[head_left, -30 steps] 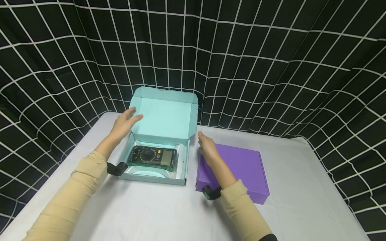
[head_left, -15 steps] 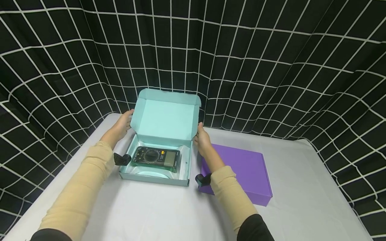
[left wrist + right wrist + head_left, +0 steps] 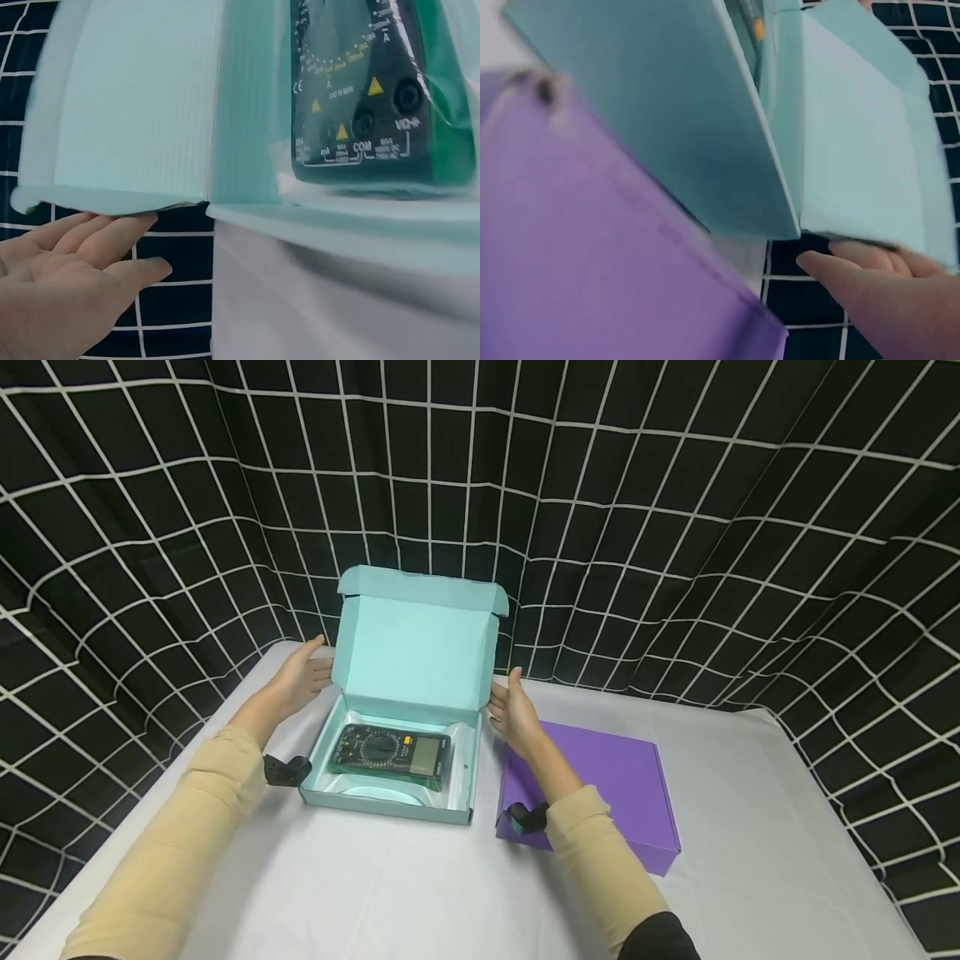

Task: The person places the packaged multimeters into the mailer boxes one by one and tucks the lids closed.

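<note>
A light teal cardboard box (image 3: pixel 390 812) stands on the table with its lid (image 3: pixel 420 647) raised. Inside, wrapped in clear plastic, lies a black digital multimeter (image 3: pixel 390 753) with a green edge. My left hand (image 3: pixel 298 677) is at the lid's left edge, fingertips reaching behind it and thumb apart. In the left wrist view, the fingers (image 3: pixel 105 240) of that hand are fairly straight, right at the lid's edge. On the other side my right hand (image 3: pixel 513 710) has its fingers behind the lid's right edge and its thumb pointing up. Neither hand curls around the lid.
A closed purple box (image 3: pixel 600 785) lies just right of the teal box, partly under my right forearm. The white-covered table (image 3: pixel 750 810) is bordered by a black curtain (image 3: pixel 637 543) with a white grid.
Both hands have come to the sides of the lid, the left pulling slightly away from it lately. The lid now stands more upright, its front flap folded forward. The view has shifted slightly.
</note>
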Action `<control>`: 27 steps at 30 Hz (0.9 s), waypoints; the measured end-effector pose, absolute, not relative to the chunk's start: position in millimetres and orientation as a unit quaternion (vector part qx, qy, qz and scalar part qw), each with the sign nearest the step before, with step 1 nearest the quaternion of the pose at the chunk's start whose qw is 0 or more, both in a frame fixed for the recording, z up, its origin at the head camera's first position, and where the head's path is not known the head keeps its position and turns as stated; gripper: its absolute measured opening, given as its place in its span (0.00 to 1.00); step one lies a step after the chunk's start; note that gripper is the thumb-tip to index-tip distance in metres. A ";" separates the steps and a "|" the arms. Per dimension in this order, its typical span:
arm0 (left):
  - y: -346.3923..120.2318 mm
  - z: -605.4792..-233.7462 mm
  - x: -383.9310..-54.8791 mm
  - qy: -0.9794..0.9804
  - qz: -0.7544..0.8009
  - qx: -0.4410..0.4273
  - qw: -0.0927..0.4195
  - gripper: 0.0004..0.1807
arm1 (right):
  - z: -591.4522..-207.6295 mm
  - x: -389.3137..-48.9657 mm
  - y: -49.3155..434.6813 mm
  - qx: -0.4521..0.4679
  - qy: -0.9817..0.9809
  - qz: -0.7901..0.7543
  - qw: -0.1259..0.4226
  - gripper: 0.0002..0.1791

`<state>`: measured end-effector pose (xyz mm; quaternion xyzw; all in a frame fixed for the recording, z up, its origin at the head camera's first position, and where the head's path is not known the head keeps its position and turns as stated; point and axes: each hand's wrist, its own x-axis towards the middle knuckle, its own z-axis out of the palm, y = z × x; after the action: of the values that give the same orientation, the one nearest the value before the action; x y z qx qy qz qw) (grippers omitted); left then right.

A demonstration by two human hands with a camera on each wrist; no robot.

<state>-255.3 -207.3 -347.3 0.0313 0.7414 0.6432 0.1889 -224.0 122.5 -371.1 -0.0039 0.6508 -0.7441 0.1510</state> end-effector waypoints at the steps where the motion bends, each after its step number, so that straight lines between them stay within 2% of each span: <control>1: -209.5 -347.9 -253.4 0.736 0.647 0.036 0.196 0.47 | -371.0 -222.7 125.0 -0.014 0.650 -0.742 0.161 0.49; 8: -225.1 -359.5 -238.4 0.700 0.665 0.086 0.246 0.48 | -372.3 -214.1 145.4 -0.088 0.611 -0.744 0.255 0.54; 13: -230.4 -377.5 -224.9 0.695 0.657 0.142 0.255 0.51 | -375.8 -206.8 148.2 -0.128 0.600 -0.728 0.305 0.54; 17: -228.2 -389.3 -215.8 0.709 0.645 0.153 0.240 0.51 | -380.7 -200.9 143.6 -0.144 0.616 -0.710 0.308 0.52; 27: -224.6 -410.5 -201.7 0.738 0.626 0.139 0.210 0.49 | -394.0 -187.9 133.7 -0.148 0.658 -0.688 0.267 0.50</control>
<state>-201.7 -224.6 -410.5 0.1387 0.7376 0.6264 0.2104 -187.9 133.7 -394.0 -0.1476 0.6581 -0.6884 0.2669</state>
